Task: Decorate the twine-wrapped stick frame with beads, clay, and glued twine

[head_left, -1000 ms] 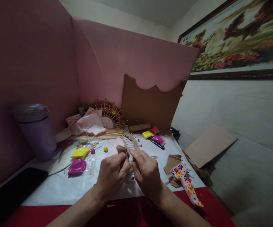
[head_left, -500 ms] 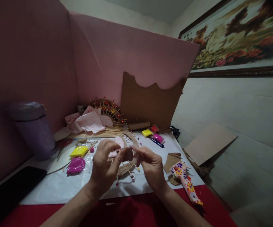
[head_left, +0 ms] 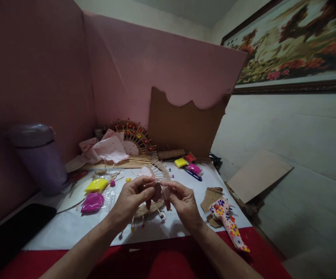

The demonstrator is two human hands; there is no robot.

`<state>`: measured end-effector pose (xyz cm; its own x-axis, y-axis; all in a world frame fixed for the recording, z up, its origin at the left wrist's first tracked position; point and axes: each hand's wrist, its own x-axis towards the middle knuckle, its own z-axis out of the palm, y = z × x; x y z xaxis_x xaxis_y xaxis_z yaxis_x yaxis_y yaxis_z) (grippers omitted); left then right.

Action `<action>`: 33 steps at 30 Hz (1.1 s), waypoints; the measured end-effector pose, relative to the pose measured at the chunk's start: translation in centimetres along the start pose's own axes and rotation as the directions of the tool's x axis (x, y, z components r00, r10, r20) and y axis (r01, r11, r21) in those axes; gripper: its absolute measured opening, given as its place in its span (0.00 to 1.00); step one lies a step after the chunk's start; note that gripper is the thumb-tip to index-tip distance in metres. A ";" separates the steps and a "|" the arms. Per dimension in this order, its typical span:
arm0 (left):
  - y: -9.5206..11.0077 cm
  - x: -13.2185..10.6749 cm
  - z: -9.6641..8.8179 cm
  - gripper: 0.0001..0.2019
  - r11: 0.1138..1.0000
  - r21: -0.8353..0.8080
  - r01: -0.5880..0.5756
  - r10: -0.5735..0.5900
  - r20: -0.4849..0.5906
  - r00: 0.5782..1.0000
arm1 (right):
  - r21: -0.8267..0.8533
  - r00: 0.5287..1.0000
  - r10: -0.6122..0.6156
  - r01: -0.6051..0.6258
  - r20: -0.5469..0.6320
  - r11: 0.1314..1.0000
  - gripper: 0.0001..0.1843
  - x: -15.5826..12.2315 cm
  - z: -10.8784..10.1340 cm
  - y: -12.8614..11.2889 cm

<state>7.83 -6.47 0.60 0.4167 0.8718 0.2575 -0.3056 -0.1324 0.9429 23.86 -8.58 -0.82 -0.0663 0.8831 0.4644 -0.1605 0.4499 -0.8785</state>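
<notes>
Left hand (head_left: pixel 134 197): a person's thumb and fingers pinch a small brown piece (head_left: pixel 158 190) near the centre of the frame, just below the middle
Right hand (head_left: pixel 184 199): thumb and fingers are pressed together on a bit of clear film (head_left: pixel 165 192), right beside the brown piece; the finer detail between the fingertips is too dim to tell
Twine ring (head_left: pixel 144 211): lies beneath both hands and partly hidden by them, with ball-tipped sticks poking out of its lower edge and pink dotted cloth (head_left: pixel 144 171) showing above the left fingers
Centre left: a yellow packet (head_left: pixel 96 185) sits above a magenta packet (head_left: pixel 92 202), near a purple tumbler (head_left: pixel 41 162) at the left
Behind the ring: a half-round ornament (head_left: pixel 139 135) decorated with red and yellow stands near a spool of twine (head_left: pixel 170 154)
Right of centre: small yellow, red and magenta packs (head_left: pixel 194 169) cluster beside a dark blue tool (head_left: pixel 195 176)
Lower right: a flower-patterned glue gun (head_left: pixel 229 224) rests partly over torn cardboard (head_left: pixel 211 197), its handle reaching across the red cloth (head_left: pixel 51 263)
</notes>
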 end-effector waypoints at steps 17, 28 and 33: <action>1.2 0.4 -0.4 0.11 0.996 0.012 0.085 -0.086 0.080 0.993 | -0.059 0.997 -0.071 0.070 -0.011 0.996 0.15 -0.2 -0.2 0.3; 1.5 0.3 -1.3 0.13 0.993 -0.041 0.106 -0.105 0.025 0.994 | 0.061 0.991 0.062 -0.070 0.117 0.996 0.13 -0.2 0.6 0.3; 1.2 0.3 -1.1 0.14 0.988 -0.043 0.146 -0.148 -0.052 0.988 | -0.109 0.999 0.038 -0.041 -0.025 0.993 0.09 -0.5 0.8 0.0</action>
<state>6.66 -5.86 1.57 0.4120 0.9052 0.1040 -0.2780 0.0162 0.9605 23.10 -9.08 -0.97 -0.0474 0.9028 0.4275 -0.0490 0.4254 -0.9037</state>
